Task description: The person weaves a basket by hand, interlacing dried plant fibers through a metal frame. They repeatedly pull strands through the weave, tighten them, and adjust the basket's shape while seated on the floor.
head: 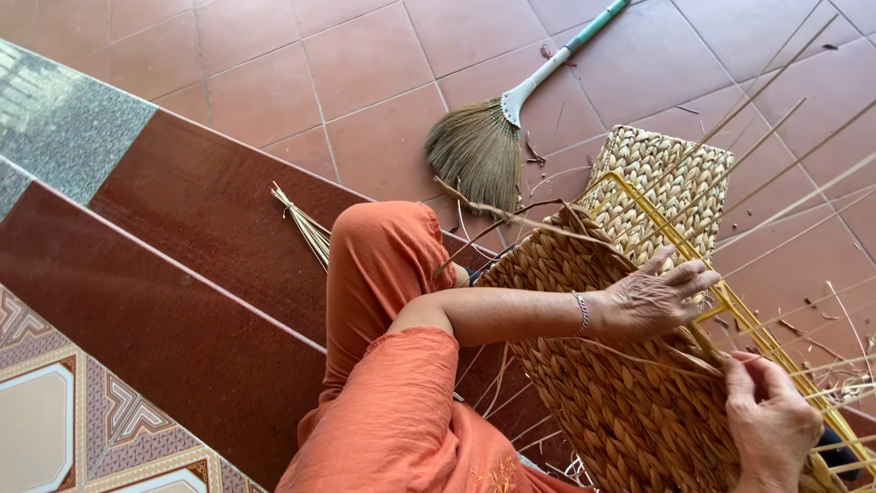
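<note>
Head view: my left hand (659, 297) lay spread, fingers loosely open, palm pressing on the basket (602, 365), gripping nothing, likely to steady the weave. My right hand (771, 420) was curled, fingertips pinched on a strand (703, 358) by the yellow frame (680, 239), probably keeping it taut. Basket rested half-woven across my lap, tilted toward me, with loose stakes (785, 146) sticking up and away from its far end. Orange trousers (383, 265) underneath. Broom (484, 141) lay on the tile floor (365, 64) just beyond the basket. Small straw bundle (306, 224) sat on the step (201, 210) beside my knee.
</note>
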